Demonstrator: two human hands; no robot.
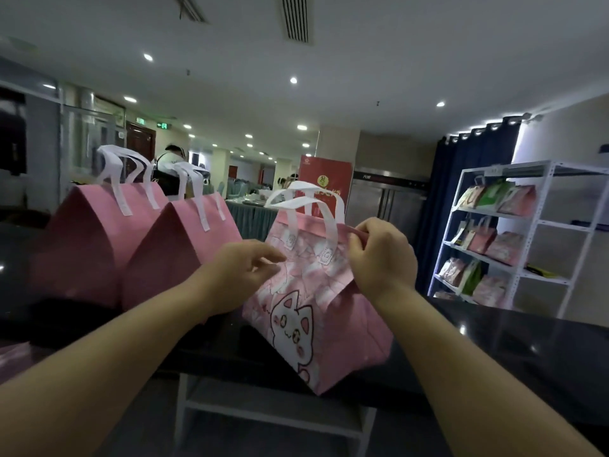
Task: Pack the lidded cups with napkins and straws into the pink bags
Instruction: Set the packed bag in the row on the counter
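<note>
1. The cat-print bag [316, 311], pink with a white cartoon cat on its front panel, is located at the near edge of the dark glossy surface [527, 351], between the two forearms. It stands upright, and its top is drawn together into a ridge.
2. Two white handles [303, 202] are raised in loops above that ridge.
3. The right hand [384, 255] is placed at the right end of the ridge. Its fingers [357, 240] are curled over the folded top edge, and the fabric is gripped there.
4. The left hand [240, 272] is placed against the front panel, just below the ridge and left of the handle patches. Its fingers [275, 257] are loosely curled, and the thumb and forefinger are closed on the fabric in a pinch.
5. The contents of the bag are hidden by the closed top.
6. A middle bag [178, 255], plain pink on the side shown, is set just left of the cat-print bag, partly behind the left hand. Its top is folded shut and its white handles are upright.
7. A far-left bag [89, 239] of the same kind stands beside the middle bag, also closed.
8. A white shelf rack [524, 222] is seen well to the right, beyond the surface. Pink and green bags are stacked on its tiers.
9. A dark blue curtain [461, 199] hangs behind the rack, and a red sign [326, 173] is seen behind the handles.
</note>
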